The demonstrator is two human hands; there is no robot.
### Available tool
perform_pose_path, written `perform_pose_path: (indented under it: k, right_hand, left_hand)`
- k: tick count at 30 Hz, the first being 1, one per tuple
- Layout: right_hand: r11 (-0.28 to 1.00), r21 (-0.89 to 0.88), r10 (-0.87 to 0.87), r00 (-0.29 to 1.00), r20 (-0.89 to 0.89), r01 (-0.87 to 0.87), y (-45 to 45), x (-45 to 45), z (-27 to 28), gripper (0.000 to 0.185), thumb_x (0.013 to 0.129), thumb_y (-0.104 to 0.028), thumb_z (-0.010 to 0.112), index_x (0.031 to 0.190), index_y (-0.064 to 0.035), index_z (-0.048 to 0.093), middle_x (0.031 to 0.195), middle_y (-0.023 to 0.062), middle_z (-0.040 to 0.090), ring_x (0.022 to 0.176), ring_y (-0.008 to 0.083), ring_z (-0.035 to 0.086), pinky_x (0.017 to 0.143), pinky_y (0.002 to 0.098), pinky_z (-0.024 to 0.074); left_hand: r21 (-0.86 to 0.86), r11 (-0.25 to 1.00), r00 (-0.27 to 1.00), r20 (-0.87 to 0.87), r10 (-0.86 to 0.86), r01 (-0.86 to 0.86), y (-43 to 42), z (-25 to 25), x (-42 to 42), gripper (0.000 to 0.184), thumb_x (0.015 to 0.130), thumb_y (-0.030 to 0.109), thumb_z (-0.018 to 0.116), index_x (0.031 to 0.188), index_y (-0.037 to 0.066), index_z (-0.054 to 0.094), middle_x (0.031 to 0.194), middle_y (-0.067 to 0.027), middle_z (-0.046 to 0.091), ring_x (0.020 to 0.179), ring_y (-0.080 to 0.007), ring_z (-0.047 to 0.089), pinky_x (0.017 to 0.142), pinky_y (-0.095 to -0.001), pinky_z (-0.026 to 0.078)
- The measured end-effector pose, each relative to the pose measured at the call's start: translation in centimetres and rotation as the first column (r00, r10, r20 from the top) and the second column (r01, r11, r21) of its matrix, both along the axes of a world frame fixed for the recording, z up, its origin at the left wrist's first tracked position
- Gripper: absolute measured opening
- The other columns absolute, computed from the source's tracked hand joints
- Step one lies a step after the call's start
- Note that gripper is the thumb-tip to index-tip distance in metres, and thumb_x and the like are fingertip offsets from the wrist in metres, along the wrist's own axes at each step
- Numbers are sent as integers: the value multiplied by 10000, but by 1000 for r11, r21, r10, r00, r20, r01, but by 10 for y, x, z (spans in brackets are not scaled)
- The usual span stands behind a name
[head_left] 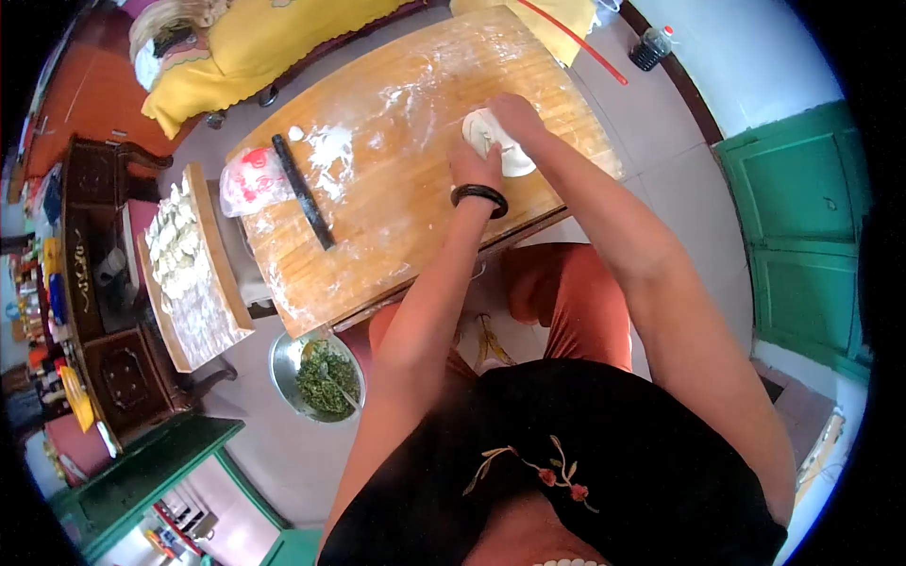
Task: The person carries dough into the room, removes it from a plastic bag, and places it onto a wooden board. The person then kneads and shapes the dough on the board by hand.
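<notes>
A pale, rounded piece of dough [518, 161] lies toward the right side of the floured wooden board [406, 198]. My left hand [477, 164], with a dark bangle at its wrist, grips the dough's near left side, thumb over it. Curled at the far edge of the same dough is my right hand [516, 117]; its fingertips are partly hidden. Left of both hands, a dark rolling pin [303, 192] rests on the board beside a scatter of flour [330, 154] and a small white lump [296, 134].
A plastic bag with red print [255, 182] sits at the board's left edge. Beyond it, a tray [222, 255] holds several white dumplings [176, 236]. A metal bowl [283, 373] of chopped green filling [326, 382] stands below the board's near left corner. Green cabinets [797, 212] are at right.
</notes>
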State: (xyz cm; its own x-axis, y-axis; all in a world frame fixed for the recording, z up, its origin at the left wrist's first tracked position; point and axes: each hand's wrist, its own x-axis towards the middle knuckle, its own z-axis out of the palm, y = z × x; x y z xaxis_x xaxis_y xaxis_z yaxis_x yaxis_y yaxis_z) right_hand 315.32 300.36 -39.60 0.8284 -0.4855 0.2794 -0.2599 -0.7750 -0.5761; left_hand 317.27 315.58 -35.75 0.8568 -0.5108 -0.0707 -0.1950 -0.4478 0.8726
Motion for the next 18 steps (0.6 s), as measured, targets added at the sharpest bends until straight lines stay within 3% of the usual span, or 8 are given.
perform_pose_path:
  k: [1, 2, 3, 4, 7, 11, 15, 18]
  right_hand:
    - [902, 418, -129, 991, 30, 105, 7, -4, 16, 378, 889, -382, 458, 825, -41, 610, 793, 147, 598, 728, 301, 568, 696, 402, 469]
    - [626, 760, -257, 966, -9, 174, 20, -18, 47, 400, 891, -395, 451, 798, -36, 600, 750, 141, 570, 712, 281, 550, 684, 406, 448]
    - [222, 955, -357, 928, -107, 196, 32, -32, 80, 424, 892, -409, 443, 772, -31, 591, 707, 136, 543, 697, 262, 532, 671, 410, 427]
    - [140, 945, -405, 888, -219, 297, 41, -41, 105, 394, 929, -337, 421, 747, -16, 561, 676, 140, 493, 690, 234, 511, 659, 405, 420]
    - [878, 312, -382, 924, -4, 364, 82, -61, 87, 314, 908, -289, 458, 782, -21, 564, 801, 192, 581, 758, 328, 541, 695, 399, 436]
    - [920, -226, -320, 947, 40, 320, 84, -46, 48, 273, 901, -281, 469, 826, -51, 596, 866, 157, 559, 884, 332, 527, 763, 428, 441]
    - [914, -285, -344, 923, -170, 288, 67, -8, 53, 317, 916, -324, 427, 877, -69, 612, 927, 141, 591, 901, 325, 548, 772, 418, 462]
    - [886, -340, -400, 890, -219, 315, 53, 11, 48, 333, 926, -318, 403, 887, -65, 616, 931, 137, 620, 876, 334, 578, 766, 418, 477]
  left_hand:
    - [-60, 998, 985, 173, -16, 27, 5, 9, 0, 422, 725, 101, 670, 1080, -39, 489, 1034, -240, 536, 975, -426, 507, 845, -467, 423]
    - [-110, 992, 942, 336, -23, 63, 13, 16, -3, 407, 716, 69, 661, 1078, -19, 498, 1011, -215, 541, 950, -418, 519, 824, -462, 437]
    - [-148, 983, 873, 486, -24, 110, 20, 24, -7, 400, 707, 37, 653, 1077, 2, 506, 987, -190, 546, 924, -410, 530, 804, -457, 452]
    - [-119, 963, 875, 457, -162, 241, 28, 41, -11, 417, 689, 7, 627, 1087, 44, 509, 1009, -171, 513, 936, -409, 505, 805, -454, 440]
    - [-45, 928, 742, 616, -265, 369, 28, 26, -26, 376, 706, 27, 621, 1064, 63, 510, 1009, -165, 513, 934, -392, 510, 792, -447, 440]
    - [-24, 968, 858, 469, -209, 249, 20, 12, -8, 294, 734, 61, 622, 1004, 57, 504, 988, -162, 520, 914, -390, 507, 752, -445, 437]
    - [-109, 992, 969, 246, -31, 60, 18, 3, 16, 407, 751, 87, 611, 1138, 35, 496, 1066, -207, 523, 1022, -393, 494, 847, -439, 432]
    - [29, 996, 994, 68, -90, 88, 20, 0, 19, 449, 766, 135, 637, 1154, -32, 486, 1074, -228, 554, 1025, -374, 532, 871, -418, 442]
